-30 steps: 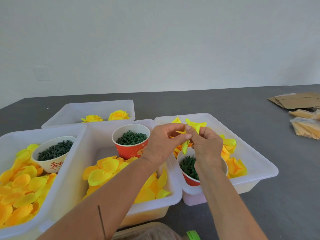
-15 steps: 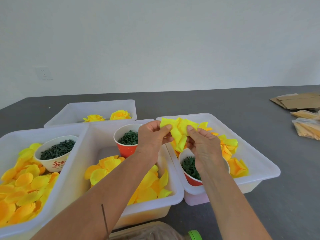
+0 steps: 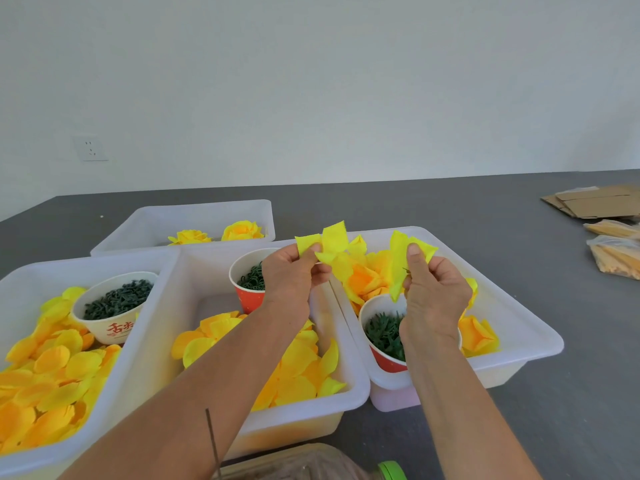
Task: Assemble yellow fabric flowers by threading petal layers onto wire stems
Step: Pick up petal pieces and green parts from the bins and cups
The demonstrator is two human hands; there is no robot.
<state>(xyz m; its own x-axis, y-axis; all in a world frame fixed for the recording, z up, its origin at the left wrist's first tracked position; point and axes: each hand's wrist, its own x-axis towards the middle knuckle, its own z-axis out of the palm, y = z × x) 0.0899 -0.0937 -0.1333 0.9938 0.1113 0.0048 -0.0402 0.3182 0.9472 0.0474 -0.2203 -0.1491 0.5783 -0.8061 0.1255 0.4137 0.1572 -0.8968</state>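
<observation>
My left hand (image 3: 292, 271) pinches one bright yellow fabric petal piece (image 3: 323, 241); my right hand (image 3: 433, 289) pinches another yellow fabric petal piece (image 3: 401, 261). I should line up their middles, then push gently.

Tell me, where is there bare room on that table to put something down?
Bare grey table runs behind the bins, between the far bin and the cardboard, and also right of the right bin, in front of the plastic packets. The bins themselves are crowded with petals and cups.
</observation>
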